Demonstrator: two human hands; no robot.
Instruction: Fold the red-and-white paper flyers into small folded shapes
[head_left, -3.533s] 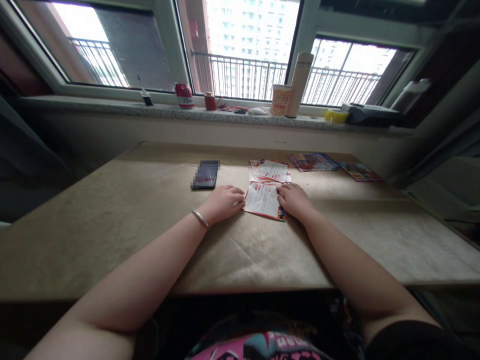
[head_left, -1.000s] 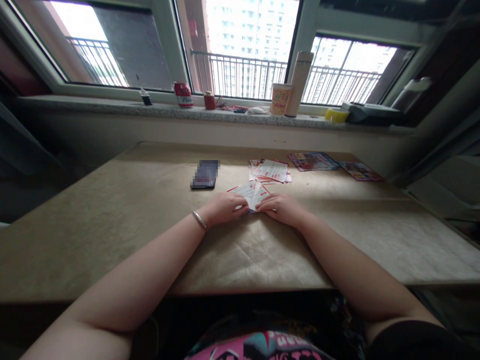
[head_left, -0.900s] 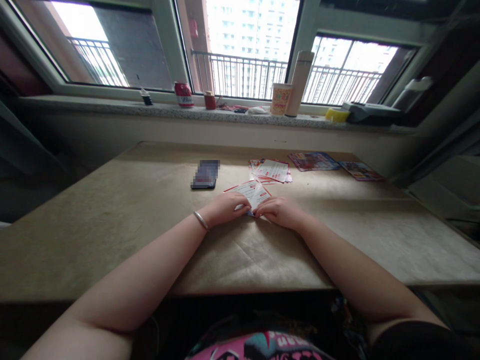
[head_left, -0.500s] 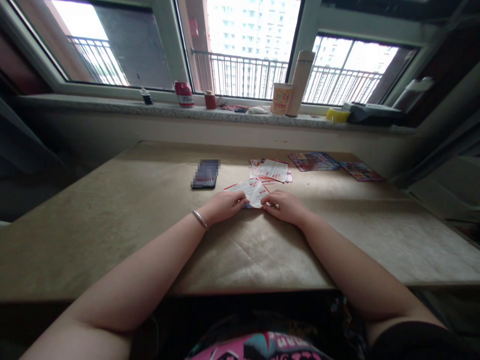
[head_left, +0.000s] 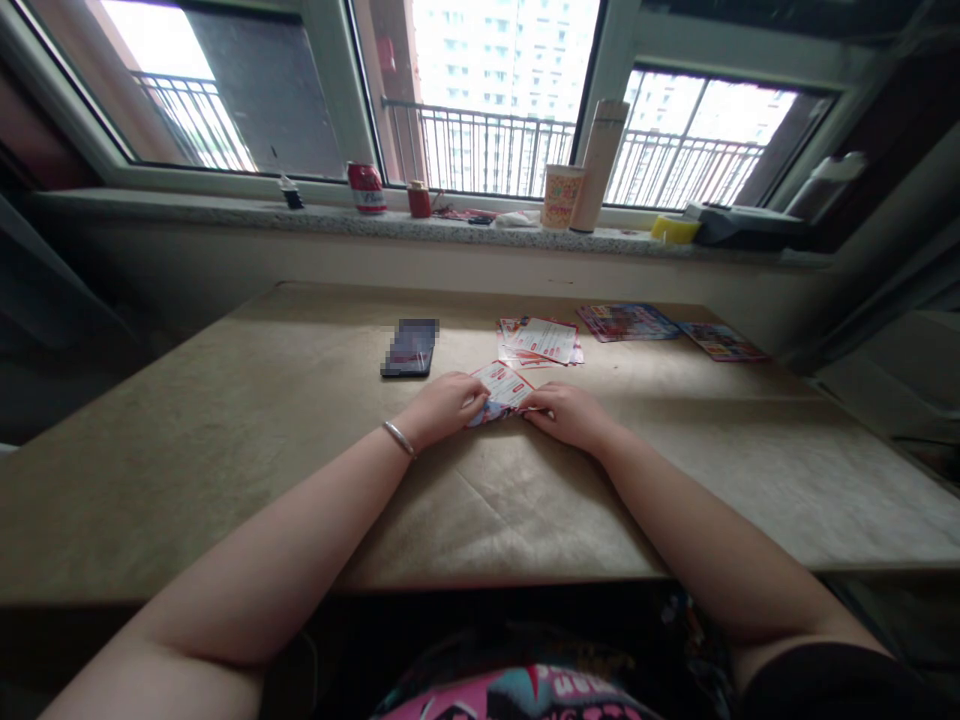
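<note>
A red-and-white printed paper leaflet (head_left: 504, 390), partly folded, lies on the brown table (head_left: 225, 430) between my two hands. My left hand (head_left: 442, 405), with a silver bracelet on its wrist, pinches the leaflet's left edge with curled fingers. My right hand (head_left: 568, 412) presses on its right edge, fingers bent down onto the paper. Just beyond lies a small stack of similar leaflets (head_left: 541, 341).
A dark phone (head_left: 410, 349) lies left of the stack. Two colourful flyers (head_left: 626, 322) rest at the far right of the table. On the windowsill (head_left: 225, 214) stand a red can (head_left: 366, 188), a small red jar (head_left: 419, 201), a printed cup (head_left: 562, 198) and a tall flask (head_left: 597, 164).
The leaflet lay flat at first; my hands folded it up and inward, and it now sits smaller and lower between them. Both hands have drawn closer together.
</note>
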